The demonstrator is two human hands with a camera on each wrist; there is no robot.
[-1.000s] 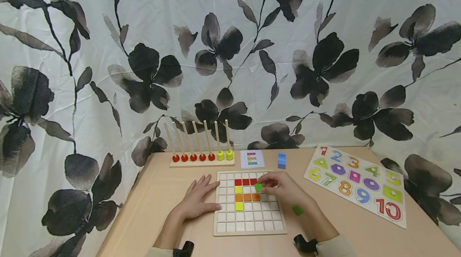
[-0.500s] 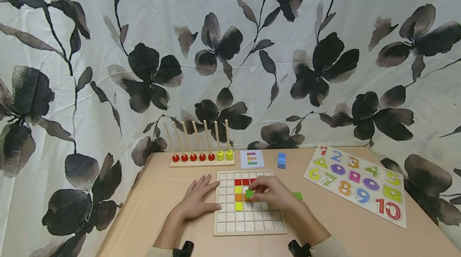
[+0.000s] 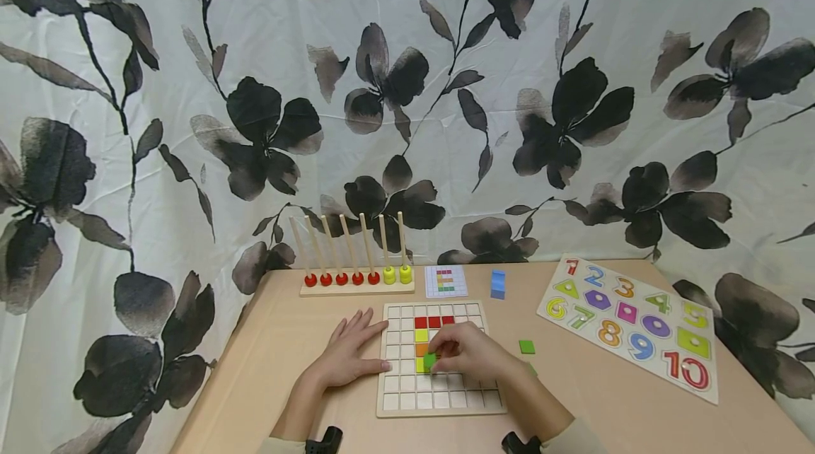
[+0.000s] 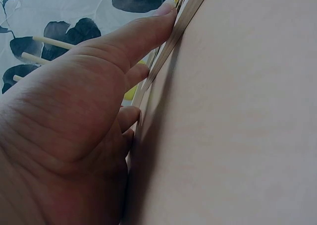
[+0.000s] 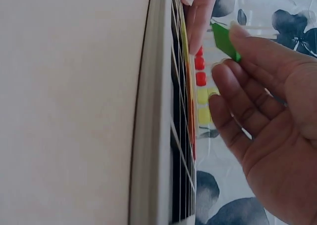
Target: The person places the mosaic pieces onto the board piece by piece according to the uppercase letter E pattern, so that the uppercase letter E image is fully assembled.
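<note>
My right hand [image 3: 474,353] pinches a small green square tile [image 3: 429,362] between thumb and fingers, above the wooden grid board [image 3: 441,413]. In the right wrist view the green tile [image 5: 226,41] is tilted and held clear of the board. Under it, partly covered, is the lower yellow tile [image 3: 419,365]. An orange tile [image 3: 422,350], the upper yellow tile [image 3: 421,335] and a row of red tiles [image 3: 434,322] lie in the grid. With fingers spread, my left hand [image 3: 347,353] touches the board's left edge; its thumb rests there in the left wrist view.
Loose green tiles [image 3: 526,346] lie right of the board, one partly behind my right wrist. Behind stand a peg rack [image 3: 356,288] with red and yellow beads, a pattern card [image 3: 446,281] and blue tiles [image 3: 498,284]. A number puzzle board [image 3: 627,327] lies at right.
My right hand has carried the green tile left and toward me, from the red row's right end to the lower yellow tile. The left hand stays in place.
</note>
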